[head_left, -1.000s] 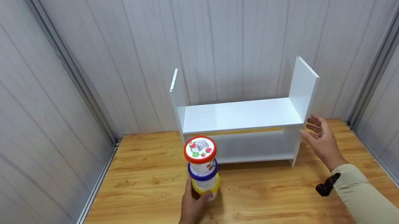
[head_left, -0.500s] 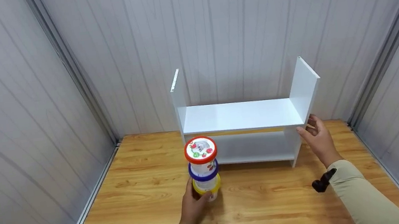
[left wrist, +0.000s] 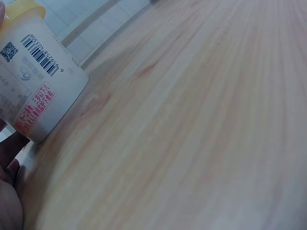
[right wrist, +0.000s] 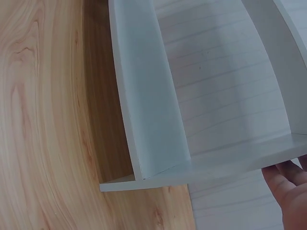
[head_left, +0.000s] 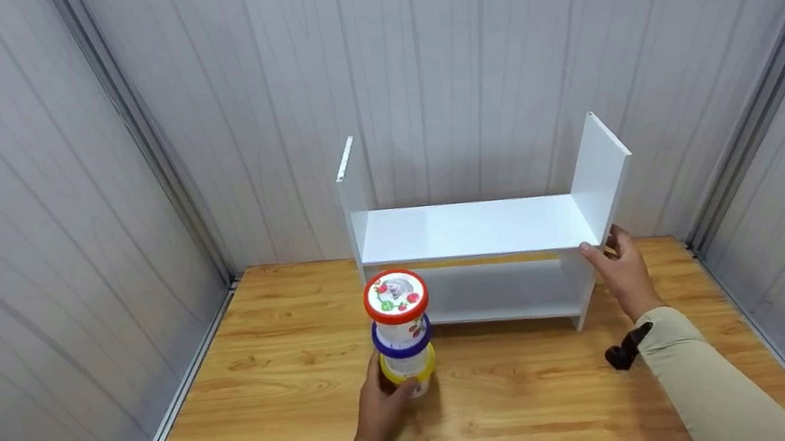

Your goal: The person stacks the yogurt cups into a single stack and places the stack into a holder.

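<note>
Three white tubs stand stacked in the head view: a red-lidded tub [head_left: 396, 296] with a fruit print on top, a blue-lidded tub [head_left: 403, 348] in the middle, and a yellow-lidded tub [head_left: 422, 369] at the bottom. My left hand [head_left: 377, 411] grips that lowest tub, thumb in front. The left wrist view shows its barcode side [left wrist: 45, 72] close over the wood surface. To the right, my right hand [head_left: 627, 280] holds the right side panel of a white shelf [head_left: 476, 229], thumb at the front edge and fingers behind. Its fingers [right wrist: 283, 179] lie against the panel's outer face.
The shelf has two levels between two upright side panels, and its top has no cover. It stands near the back wall [head_left: 447, 56] on a wood-grain surface [head_left: 274, 415]. Pale panelled walls close in the left and right sides.
My right hand has moved left from beside the shelf and taken hold of its right panel. The left hand and the tub stack have stayed in place.
</note>
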Demonstrator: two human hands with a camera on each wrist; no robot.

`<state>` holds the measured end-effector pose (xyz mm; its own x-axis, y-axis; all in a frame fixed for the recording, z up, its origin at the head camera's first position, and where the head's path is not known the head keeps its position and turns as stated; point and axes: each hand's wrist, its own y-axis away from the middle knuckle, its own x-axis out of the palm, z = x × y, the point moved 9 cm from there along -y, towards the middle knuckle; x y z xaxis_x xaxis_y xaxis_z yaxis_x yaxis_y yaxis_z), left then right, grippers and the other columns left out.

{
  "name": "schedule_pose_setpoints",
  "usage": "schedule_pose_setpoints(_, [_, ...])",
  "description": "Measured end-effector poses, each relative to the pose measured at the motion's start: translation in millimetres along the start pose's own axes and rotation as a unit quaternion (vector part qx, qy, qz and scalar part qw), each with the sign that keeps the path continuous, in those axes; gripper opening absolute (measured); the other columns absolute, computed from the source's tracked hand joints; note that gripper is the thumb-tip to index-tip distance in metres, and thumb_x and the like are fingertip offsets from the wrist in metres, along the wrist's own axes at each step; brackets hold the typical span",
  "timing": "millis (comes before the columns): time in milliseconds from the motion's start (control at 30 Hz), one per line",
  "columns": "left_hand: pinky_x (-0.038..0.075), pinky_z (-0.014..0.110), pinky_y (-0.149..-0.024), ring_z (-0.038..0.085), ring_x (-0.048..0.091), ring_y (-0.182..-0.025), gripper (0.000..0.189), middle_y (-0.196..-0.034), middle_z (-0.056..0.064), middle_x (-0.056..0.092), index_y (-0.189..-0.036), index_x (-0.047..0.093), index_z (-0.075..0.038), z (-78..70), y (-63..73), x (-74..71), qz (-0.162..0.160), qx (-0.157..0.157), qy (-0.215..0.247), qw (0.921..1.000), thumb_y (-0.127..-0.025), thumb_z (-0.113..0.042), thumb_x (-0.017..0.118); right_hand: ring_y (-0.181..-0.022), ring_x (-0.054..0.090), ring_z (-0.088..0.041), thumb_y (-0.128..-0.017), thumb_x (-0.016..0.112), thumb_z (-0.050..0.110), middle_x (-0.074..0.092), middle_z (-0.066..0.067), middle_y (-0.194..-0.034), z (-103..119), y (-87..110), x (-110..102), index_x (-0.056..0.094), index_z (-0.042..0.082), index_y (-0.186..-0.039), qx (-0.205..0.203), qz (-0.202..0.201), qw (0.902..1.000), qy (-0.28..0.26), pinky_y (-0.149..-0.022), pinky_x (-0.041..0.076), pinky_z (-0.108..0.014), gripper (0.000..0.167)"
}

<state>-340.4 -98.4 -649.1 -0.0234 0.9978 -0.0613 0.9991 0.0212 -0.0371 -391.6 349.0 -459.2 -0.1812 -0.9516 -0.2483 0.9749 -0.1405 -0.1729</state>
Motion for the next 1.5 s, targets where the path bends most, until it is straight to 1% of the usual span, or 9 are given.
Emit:
schedule_pose_setpoints(333, [0.036, 0.05, -0.116, 0.03, 0.045, -0.139, 0.098, -0.153, 0.005, 0.047, -0.16, 0.027, -0.029, -2.1, 2.2, 0.1, 0.002, 0.01, 0.003, 0.9999, -0.081, -0.033, 0.084, -0.148, 0.025, -0.041, -0.097, 0.063, 0.05, 0.02, -0.023, -0.164, -5, -8.3, 2, 0.007, 0.006, -0.162, 0.016, -0.005, 0.9998, 0.006, -0.119, 0.03, -0.055, 0.097])
schedule_pose_setpoints(400, [0.037, 0.05, -0.116, 0.03, 0.045, -0.139, 0.097, -0.152, 0.005, 0.047, -0.16, 0.027, -0.029, -1.8, 1.8, 0.2, 0.001, 0.007, 0.003, 1.0, -0.081, -0.032, 0.084, -0.148, 0.024, -0.042, -0.096, 0.063, 0.05, 0.018, -0.024, -0.164, -6, -10.2, 3, 0.005, 0.006, -0.163, 0.019, -0.003, 0.9998, 0.006, -0.119, 0.029, -0.056, 0.098])
schedule_pose_setpoints(633, [0.034, 0.054, -0.117, 0.03, 0.044, -0.14, 0.096, -0.152, 0.002, 0.047, -0.159, 0.028, -0.034, 2.0, -1.0, -0.1, -0.013, -0.013, -0.019, 0.9996, -0.082, -0.018, 0.083, -0.149, 0.022, -0.041, -0.096, 0.061, 0.053, 0.015, -0.025, -0.165, -7, -14.3, 5, 0.003, 0.005, -0.162, 0.036, -0.003, 0.9993, 0.012, -0.119, 0.026, -0.057, 0.1])
schedule_pose_setpoints(733, [0.035, 0.053, -0.116, 0.029, 0.044, -0.14, 0.096, -0.152, 0.001, 0.048, -0.159, 0.028, -0.035, 2.6, -1.5, -0.3, -0.016, -0.015, -0.024, 0.9995, -0.081, -0.02, 0.083, -0.15, 0.019, -0.039, -0.096, 0.061, 0.054, 0.013, -0.023, -0.166, -8, -15.4, 6, 0.002, 0.006, -0.162, 0.044, -0.005, 0.999, 0.01, -0.121, 0.023, -0.057, 0.101])
schedule_pose_setpoints(967, [0.035, 0.054, -0.117, 0.03, 0.045, -0.139, 0.097, -0.152, 0.003, 0.048, -0.159, 0.029, -0.032, 1.6, -1.7, -0.5, -0.015, -0.002, -0.021, 0.9997, -0.081, -0.021, 0.084, -0.152, 0.017, -0.038, -0.096, 0.06, 0.054, 0.009, -0.018, -0.168, -11, -20.1, 9, 0.0, 0.011, -0.163, 0.071, -0.008, 0.9974, 0.0, -0.122, 0.019, -0.055, 0.1])
schedule_pose_setpoints(1067, [0.035, 0.053, -0.117, 0.031, 0.044, -0.14, 0.097, -0.153, 0.004, 0.047, -0.159, 0.028, -0.031, 1.9, -1.5, 0.3, -0.012, -0.006, -0.019, 0.9997, -0.081, -0.023, 0.084, -0.152, 0.017, -0.038, -0.097, 0.06, 0.053, 0.009, -0.018, -0.168, -13, -21.4, 9, 0.0, 0.011, -0.163, 0.079, -0.012, 0.9968, 0.003, -0.122, 0.019, -0.055, 0.099])
schedule_pose_setpoints(1233, [0.035, 0.054, -0.117, 0.031, 0.044, -0.14, 0.097, -0.153, 0.004, 0.047, -0.159, 0.029, -0.032, 3.3, -2.3, 1.0, -0.01, -0.011, -0.013, 0.9998, -0.081, -0.024, 0.085, -0.151, 0.019, -0.038, -0.099, 0.059, 0.047, 0.012, -0.021, -0.167, -13, -23.3, 9, 0.0, 0.008, -0.162, 0.067, -0.02, 0.9976, 0.007, -0.123, 0.019, -0.051, 0.095])
schedule_pose_setpoints(1400, [0.034, 0.054, -0.117, 0.03, 0.044, -0.14, 0.095, -0.152, 0.003, 0.047, -0.158, 0.029, -0.033, 2.3, -1.4, 0.0, -0.015, -0.014, -0.016, 0.9997, -0.081, -0.022, 0.084, -0.152, 0.016, -0.037, -0.1, 0.057, 0.046, 0.009, -0.021, -0.167, -14, -23.9, 12, -0.003, 0.008, -0.162, 0.063, -0.022, 0.9978, 0.001, -0.124, 0.017, -0.051, 0.095])
schedule_pose_setpoints(1500, [0.033, 0.054, -0.117, 0.032, 0.043, -0.141, 0.095, -0.154, 0.006, 0.046, -0.159, 0.027, -0.031, -1.6, 0.5, -0.2, -0.007, 0.001, -0.011, 0.9999, -0.083, -0.018, 0.082, -0.151, 0.017, -0.037, -0.1, 0.057, 0.045, 0.011, -0.023, -0.166, -14, -24.7, 14, -0.003, 0.006, -0.162, 0.052, -0.024, 0.9984, -0.004, -0.124, 0.017, -0.05, 0.094])
